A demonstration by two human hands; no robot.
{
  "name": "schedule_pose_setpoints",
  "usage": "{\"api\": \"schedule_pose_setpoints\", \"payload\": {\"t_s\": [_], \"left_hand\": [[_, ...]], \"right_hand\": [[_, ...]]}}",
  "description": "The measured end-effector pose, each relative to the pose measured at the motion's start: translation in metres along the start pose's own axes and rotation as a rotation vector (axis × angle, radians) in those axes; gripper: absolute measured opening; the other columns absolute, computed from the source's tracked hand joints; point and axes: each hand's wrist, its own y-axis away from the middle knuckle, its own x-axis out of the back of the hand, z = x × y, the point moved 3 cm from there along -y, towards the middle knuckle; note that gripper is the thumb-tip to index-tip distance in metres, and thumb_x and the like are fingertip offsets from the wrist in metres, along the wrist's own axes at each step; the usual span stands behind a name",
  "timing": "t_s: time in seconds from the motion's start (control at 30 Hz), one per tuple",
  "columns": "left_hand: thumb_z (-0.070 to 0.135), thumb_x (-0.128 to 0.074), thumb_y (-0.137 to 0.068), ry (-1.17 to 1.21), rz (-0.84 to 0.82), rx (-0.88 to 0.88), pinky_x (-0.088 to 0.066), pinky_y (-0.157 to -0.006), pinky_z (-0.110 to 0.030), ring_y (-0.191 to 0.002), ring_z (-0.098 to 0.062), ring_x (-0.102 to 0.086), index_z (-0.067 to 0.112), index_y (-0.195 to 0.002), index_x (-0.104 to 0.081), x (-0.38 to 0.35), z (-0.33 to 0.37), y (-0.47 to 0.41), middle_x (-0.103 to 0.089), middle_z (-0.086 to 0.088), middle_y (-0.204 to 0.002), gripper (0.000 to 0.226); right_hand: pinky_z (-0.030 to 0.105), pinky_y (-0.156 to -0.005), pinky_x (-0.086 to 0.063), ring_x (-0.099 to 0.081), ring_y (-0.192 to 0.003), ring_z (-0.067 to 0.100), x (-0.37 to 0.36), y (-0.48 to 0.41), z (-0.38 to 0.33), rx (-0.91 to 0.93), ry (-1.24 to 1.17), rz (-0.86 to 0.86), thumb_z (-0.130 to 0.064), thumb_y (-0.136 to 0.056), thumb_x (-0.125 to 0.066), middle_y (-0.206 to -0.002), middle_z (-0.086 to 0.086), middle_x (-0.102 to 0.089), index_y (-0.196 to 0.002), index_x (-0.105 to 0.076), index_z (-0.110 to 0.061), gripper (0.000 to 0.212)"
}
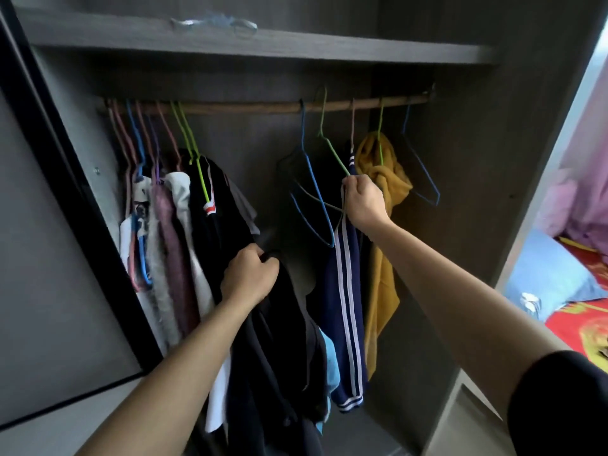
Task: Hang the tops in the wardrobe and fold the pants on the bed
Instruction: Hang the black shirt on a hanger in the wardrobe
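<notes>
I face an open grey wardrobe with a brown rail (250,107). My left hand (250,274) grips a black top (276,340) that hangs down in the middle. My right hand (363,200) is closed on the lower end of a green wire hanger (332,153) whose hook sits at the rail. A navy garment with white stripes (348,311) hangs right under that hand. An empty blue hanger (312,195) dangles between my hands. A mustard garment (385,192) hangs to the right.
Several tops on coloured hangers (171,232) crowd the rail's left end. Another empty blue hanger (422,169) is at the far right. A shelf (263,44) runs above. The wardrobe door (59,258) stands open on the left. A bed with red cover (579,311) and blue pillow lies right.
</notes>
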Motion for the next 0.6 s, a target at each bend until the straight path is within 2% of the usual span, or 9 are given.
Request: {"api": "schedule_pose_setpoints", "payload": {"t_s": [0.1, 0.17, 0.27, 0.33, 0.4, 0.5, 0.6], "left_hand": [[0.028, -0.053, -0.078, 0.044, -0.025, -0.012, -0.042, -0.066, -0.030, -0.077, -0.024, -0.060, 0.020, -0.073, -0.055, -0.001, 0.003, 0.004, -0.062, 0.004, -0.075, 0.009], [0.027, -0.053, -0.079, 0.055, -0.025, -0.009, -0.041, -0.063, -0.029, -0.075, -0.023, -0.060, 0.020, -0.072, -0.055, -0.003, 0.006, 0.006, -0.062, 0.004, -0.074, 0.010], [0.028, -0.054, -0.078, 0.074, -0.012, 0.012, -0.042, -0.058, -0.028, -0.071, -0.020, -0.059, 0.021, -0.076, -0.057, -0.009, 0.015, 0.013, -0.062, 0.004, -0.075, 0.008], [0.022, -0.054, -0.079, 0.139, -0.005, 0.044, -0.047, -0.067, -0.032, -0.077, -0.022, -0.058, 0.017, -0.086, -0.058, -0.018, 0.021, 0.019, -0.062, 0.001, -0.082, 0.009], [0.016, -0.052, -0.081, 0.205, -0.014, 0.089, -0.045, -0.070, -0.032, -0.078, -0.021, -0.056, 0.014, -0.089, -0.056, -0.031, 0.027, 0.025, -0.060, 0.001, -0.084, 0.010], [0.009, -0.045, -0.082, 0.384, -0.148, 0.164, -0.037, -0.064, -0.029, -0.069, -0.021, -0.051, 0.014, -0.076, -0.053, -0.059, 0.043, 0.038, -0.055, -0.001, -0.073, 0.011], [0.012, -0.046, -0.089, 0.611, -0.289, 0.392, -0.044, -0.073, -0.033, -0.079, -0.024, -0.053, 0.011, -0.085, -0.061, -0.090, 0.057, 0.052, -0.057, -0.012, -0.084, 0.016]], "right_hand": [[0.025, -0.075, -0.036, -0.050, -0.079, 0.002, 0.012, -0.001, -0.008, 0.031, 0.008, 0.027, -0.034, -0.105, -0.035, -0.098, -0.009, -0.057, -0.116, -0.057, -0.015, 0.031], [0.021, -0.066, -0.038, -0.051, -0.078, 0.000, 0.020, 0.007, -0.010, 0.048, -0.026, 0.030, -0.035, -0.106, -0.035, -0.091, -0.014, -0.054, -0.115, -0.057, -0.015, 0.031], [0.023, -0.065, -0.045, -0.058, -0.080, 0.004, 0.028, 0.040, 0.009, 0.047, -0.103, -0.002, -0.037, -0.107, -0.034, -0.093, -0.008, -0.060, -0.110, -0.056, -0.016, 0.030], [0.028, -0.060, -0.044, -0.056, -0.070, 0.006, 0.032, 0.075, 0.036, 0.074, -0.106, -0.001, -0.038, -0.107, -0.034, -0.084, -0.003, -0.061, -0.102, -0.052, -0.015, 0.029], [0.033, -0.054, -0.041, -0.050, -0.059, 0.009, 0.037, 0.111, 0.064, 0.105, -0.114, 0.018, -0.036, -0.107, -0.035, -0.074, 0.003, -0.058, -0.097, -0.048, -0.012, 0.029], [0.028, -0.046, -0.036, -0.045, -0.051, 0.013, 0.052, 0.152, 0.099, 0.130, -0.146, 0.067, -0.035, -0.106, -0.034, -0.066, 0.002, -0.053, -0.095, -0.045, -0.016, 0.025], [0.035, -0.046, -0.041, -0.049, -0.056, 0.025, 0.076, 0.178, 0.125, 0.122, -0.185, 0.101, -0.039, -0.106, -0.032, -0.070, 0.002, -0.053, -0.094, -0.044, -0.026, 0.021]]}}
